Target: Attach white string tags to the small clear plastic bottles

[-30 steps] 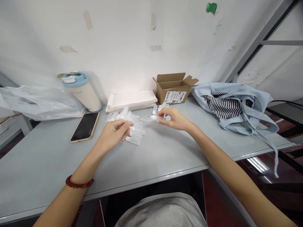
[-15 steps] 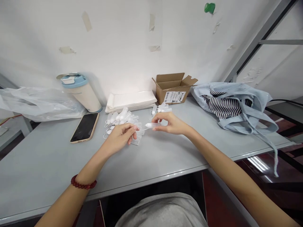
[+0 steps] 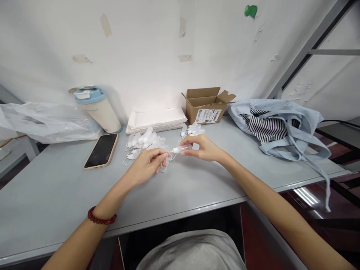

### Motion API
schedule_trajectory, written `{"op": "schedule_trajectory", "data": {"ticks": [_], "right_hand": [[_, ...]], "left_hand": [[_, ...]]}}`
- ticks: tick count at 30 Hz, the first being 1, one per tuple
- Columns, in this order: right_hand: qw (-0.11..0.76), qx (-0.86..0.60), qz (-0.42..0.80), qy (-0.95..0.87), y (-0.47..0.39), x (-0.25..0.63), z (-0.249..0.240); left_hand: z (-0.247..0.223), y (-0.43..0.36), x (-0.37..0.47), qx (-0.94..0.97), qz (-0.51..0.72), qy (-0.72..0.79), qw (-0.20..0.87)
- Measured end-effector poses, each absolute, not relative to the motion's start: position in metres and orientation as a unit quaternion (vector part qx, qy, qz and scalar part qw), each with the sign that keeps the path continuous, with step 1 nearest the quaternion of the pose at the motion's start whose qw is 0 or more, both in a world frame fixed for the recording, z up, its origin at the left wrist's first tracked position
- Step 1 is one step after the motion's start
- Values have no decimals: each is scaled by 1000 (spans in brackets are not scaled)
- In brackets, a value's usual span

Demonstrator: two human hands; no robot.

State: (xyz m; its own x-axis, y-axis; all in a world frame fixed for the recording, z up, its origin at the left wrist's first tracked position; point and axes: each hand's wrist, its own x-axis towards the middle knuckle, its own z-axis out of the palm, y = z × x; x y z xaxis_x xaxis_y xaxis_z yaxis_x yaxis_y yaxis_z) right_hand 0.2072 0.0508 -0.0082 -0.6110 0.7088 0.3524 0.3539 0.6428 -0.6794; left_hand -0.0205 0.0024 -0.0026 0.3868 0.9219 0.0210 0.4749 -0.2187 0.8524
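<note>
Between thumb and fingers, my right hand (image 3: 201, 147) grips a small translucent bottle (image 3: 182, 149), its white nozzle pointing left. My left hand (image 3: 150, 163) is closed at the nozzle's tip, its fingertips pinched together; what they hold is too small to make out. A thin loop of cord or strap hangs beneath the nozzle. Behind and beside my left hand lies a pile of similar small bottles (image 3: 146, 138) with thin white loops. A smaller group of bottles (image 3: 194, 129) lies behind my right hand.
On the grey table (image 3: 180, 187) are a phone (image 3: 101, 150), a cream tumbler (image 3: 99, 110), a plastic bag (image 3: 47, 122), a stack of white trays (image 3: 156, 120), an open cardboard box (image 3: 206, 107) and a light blue cloth bag (image 3: 275, 123) whose strap hangs over the front edge.
My left hand has shifted slightly right, its fingertips now at the nozzle's tip. The bottle in my right hand is tilted a little more, and the loop hangs lower.
</note>
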Motion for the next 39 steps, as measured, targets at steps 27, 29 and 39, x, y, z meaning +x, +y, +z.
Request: {"op": "schedule_trajectory", "data": {"ticks": [27, 29, 39], "right_hand": [[304, -315, 284, -853, 46, 202, -11], [302, -315, 284, -854, 46, 201, -12], [296, -311, 250, -868, 43, 199, -16]], "left_hand": [[-7, 1, -16, 741, 271, 496, 362], [-8, 1, -17, 749, 268, 493, 352], [-14, 2, -16, 769, 249, 491, 326]]}}
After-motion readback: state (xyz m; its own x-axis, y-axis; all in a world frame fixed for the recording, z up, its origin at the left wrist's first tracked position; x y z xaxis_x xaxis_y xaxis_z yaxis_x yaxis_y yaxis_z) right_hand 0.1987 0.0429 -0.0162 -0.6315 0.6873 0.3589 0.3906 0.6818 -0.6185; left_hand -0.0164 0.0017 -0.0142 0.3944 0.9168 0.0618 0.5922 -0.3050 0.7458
